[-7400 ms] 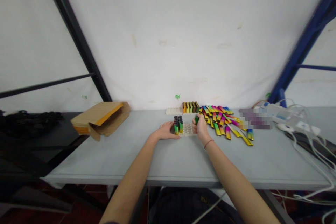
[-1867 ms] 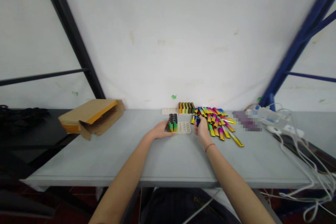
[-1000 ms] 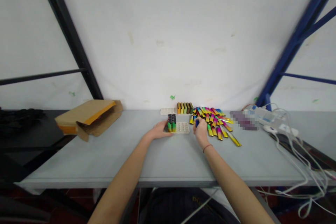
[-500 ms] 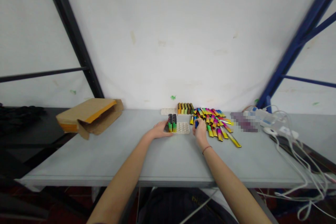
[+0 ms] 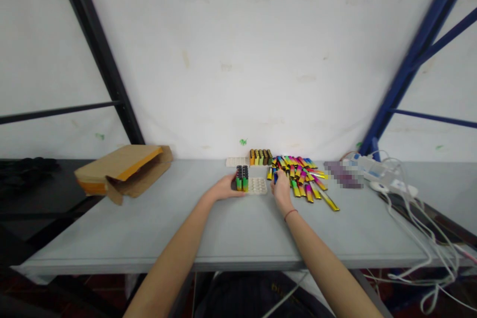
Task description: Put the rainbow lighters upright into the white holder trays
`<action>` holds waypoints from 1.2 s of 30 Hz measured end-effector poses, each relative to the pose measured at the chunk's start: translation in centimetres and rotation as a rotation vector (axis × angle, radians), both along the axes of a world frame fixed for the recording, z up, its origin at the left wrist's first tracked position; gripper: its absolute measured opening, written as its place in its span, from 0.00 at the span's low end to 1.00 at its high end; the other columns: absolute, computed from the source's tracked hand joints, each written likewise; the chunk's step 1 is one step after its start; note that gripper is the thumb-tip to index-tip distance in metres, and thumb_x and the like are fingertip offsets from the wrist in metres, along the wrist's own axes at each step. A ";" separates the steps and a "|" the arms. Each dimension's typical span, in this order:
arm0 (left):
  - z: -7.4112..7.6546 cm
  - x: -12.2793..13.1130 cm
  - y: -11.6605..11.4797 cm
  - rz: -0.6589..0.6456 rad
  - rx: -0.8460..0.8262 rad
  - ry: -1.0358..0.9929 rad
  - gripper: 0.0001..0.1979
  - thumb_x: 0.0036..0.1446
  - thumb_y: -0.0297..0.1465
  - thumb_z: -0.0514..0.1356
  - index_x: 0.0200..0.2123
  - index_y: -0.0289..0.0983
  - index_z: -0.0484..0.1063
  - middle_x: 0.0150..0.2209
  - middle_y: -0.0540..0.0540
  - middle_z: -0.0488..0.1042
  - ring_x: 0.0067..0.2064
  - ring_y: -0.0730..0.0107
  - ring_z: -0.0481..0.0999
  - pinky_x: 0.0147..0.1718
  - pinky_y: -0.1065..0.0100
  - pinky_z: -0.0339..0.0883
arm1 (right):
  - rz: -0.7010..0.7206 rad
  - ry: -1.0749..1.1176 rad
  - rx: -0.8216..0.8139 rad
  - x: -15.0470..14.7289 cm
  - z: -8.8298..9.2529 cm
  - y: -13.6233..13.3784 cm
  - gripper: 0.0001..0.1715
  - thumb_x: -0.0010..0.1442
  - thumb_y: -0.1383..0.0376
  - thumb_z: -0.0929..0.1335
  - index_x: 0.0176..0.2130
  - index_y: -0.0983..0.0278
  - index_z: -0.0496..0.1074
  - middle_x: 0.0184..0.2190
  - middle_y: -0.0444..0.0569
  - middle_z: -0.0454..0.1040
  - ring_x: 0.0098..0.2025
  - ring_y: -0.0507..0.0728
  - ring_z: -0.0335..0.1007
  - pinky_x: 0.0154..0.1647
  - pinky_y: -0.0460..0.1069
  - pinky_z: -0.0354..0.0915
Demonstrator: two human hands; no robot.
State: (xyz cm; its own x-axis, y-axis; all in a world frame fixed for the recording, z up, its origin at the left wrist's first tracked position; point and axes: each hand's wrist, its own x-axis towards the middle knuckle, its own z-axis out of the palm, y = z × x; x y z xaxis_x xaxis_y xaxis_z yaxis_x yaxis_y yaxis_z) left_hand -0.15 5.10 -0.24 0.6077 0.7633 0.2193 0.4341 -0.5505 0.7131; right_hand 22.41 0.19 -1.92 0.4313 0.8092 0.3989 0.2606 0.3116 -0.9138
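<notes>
Drew the right hand (image 5: 282, 188) clear of the front tray (image 5: 257, 187) since the earliest frame, and now grips a dark blue piece (image 5: 276, 178) in it, not a green one. Holds the right hand nearly closed on that piece, above the surface (image 5: 238, 233) at the left end of the loose multicoloured pile (image 5: 309, 191). Keeps the left hand (image 5: 225, 188) half open, cupped round the tray's left end, with the thumb along its front; cannot tell how firmly. Can see black-topped green pieces (image 5: 242, 180) upright in the tray's left part, beside bare sockets. Can see, farther back, a second pale tray (image 5: 237, 162) just left of an upright orange-to-green set (image 5: 260, 157); well apart on the left, an open cardboard box (image 5: 119, 164); on the right, white cables (image 5: 413, 213).
</notes>
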 end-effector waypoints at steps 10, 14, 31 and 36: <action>1.0 -0.4 -0.8 -0.080 -0.150 0.031 0.30 0.42 0.36 0.71 0.50 0.34 0.72 0.49 0.45 0.77 0.50 0.56 0.75 0.54 0.56 0.66 | 0.085 -0.215 0.184 -0.5 1.2 -0.3 0.18 0.58 0.54 0.64 0.39 0.65 0.72 0.37 0.55 0.73 0.40 0.59 0.69 0.43 0.54 0.67; 1.1 -0.3 -1.1 -0.069 -0.162 0.036 0.31 0.41 0.36 0.71 0.50 0.34 0.71 0.50 0.44 0.76 0.50 0.55 0.74 0.54 0.57 0.66 | 0.160 -0.181 0.190 -0.8 1.1 -0.3 0.19 0.58 0.55 0.65 0.41 0.65 0.74 0.38 0.55 0.77 0.39 0.59 0.72 0.44 0.55 0.69; 1.4 -0.1 -1.6 -0.084 -0.123 0.067 0.31 0.42 0.38 0.71 0.50 0.34 0.71 0.47 0.45 0.77 0.48 0.55 0.75 0.52 0.58 0.67 | 0.181 -0.763 0.209 -1.8 0.4 0.1 0.24 0.61 0.71 0.57 0.53 0.63 0.70 0.42 0.54 0.76 0.44 0.59 0.70 0.50 0.54 0.65; 1.1 -0.1 -1.4 -0.102 -0.138 0.037 0.31 0.42 0.38 0.71 0.50 0.34 0.71 0.48 0.45 0.77 0.49 0.55 0.74 0.52 0.58 0.67 | -0.171 -0.766 0.157 0.4 2.1 -1.1 0.31 0.56 0.73 0.58 0.58 0.65 0.66 0.48 0.59 0.71 0.52 0.64 0.64 0.54 0.59 0.60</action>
